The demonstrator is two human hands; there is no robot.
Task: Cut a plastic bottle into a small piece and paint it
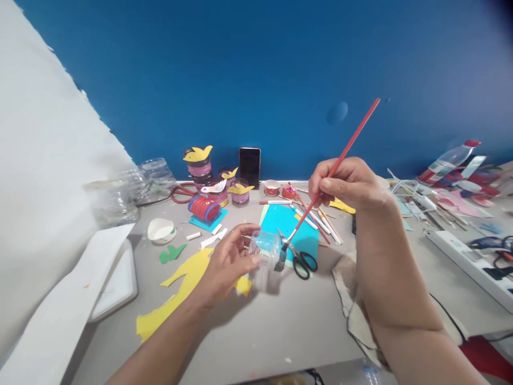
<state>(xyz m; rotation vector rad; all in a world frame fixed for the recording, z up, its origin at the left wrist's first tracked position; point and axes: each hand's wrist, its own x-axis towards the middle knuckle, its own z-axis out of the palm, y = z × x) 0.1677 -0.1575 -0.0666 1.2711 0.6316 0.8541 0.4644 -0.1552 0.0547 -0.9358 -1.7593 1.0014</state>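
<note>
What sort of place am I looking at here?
Likely a craft table: a red paintbrush in the right hand, scissors and cut yellow paper suggest it.

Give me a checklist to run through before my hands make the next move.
1. Container secured: ok. The left hand grips the clear plastic container.
2. Brush secured: ok. The right hand holds the red-handled brush, bristle end down.
3. Bristles touching the container: cannot tell. The dark bristles are right at its end, but contact is unclear.
4. Bristles loaded with paint: cannot tell. Their dark colour alone does not settle it.
5. Scissors out of the way: not ok. The black-handled scissors lie close by the bristles, partly over the blue paper.
</note>
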